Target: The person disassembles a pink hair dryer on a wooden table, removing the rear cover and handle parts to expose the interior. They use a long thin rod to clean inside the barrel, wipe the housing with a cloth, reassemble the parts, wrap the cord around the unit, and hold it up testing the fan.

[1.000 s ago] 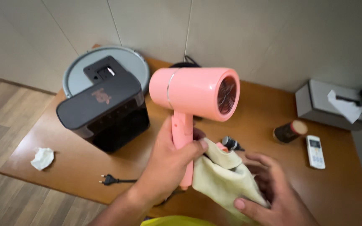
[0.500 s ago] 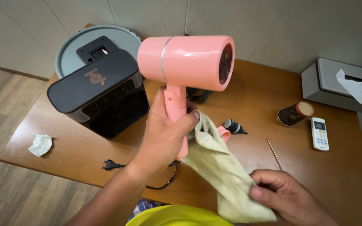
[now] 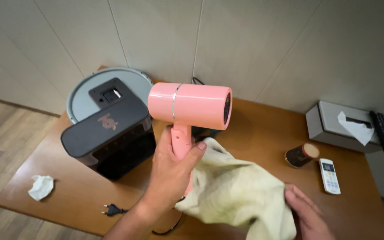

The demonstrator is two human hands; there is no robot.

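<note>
My left hand grips the handle of a pink hair dryer, holding it upright above the wooden table with its barrel pointing right. A pale yellow-green cloth hangs beside the handle and touches my left thumb. My right hand at the lower right holds the cloth's far end. The dryer's black cord and plug lie on the table below my left wrist.
A black box-shaped appliance stands left of the dryer, with a round grey robot vacuum behind it. A crumpled white tissue lies far left. At right: a small brown jar, white remote, grey tissue box, black remote.
The dryer's barrel has turned more side-on and risen in view. The cloth has spread wider between my hands, and my right hand has slid to the lower right.
</note>
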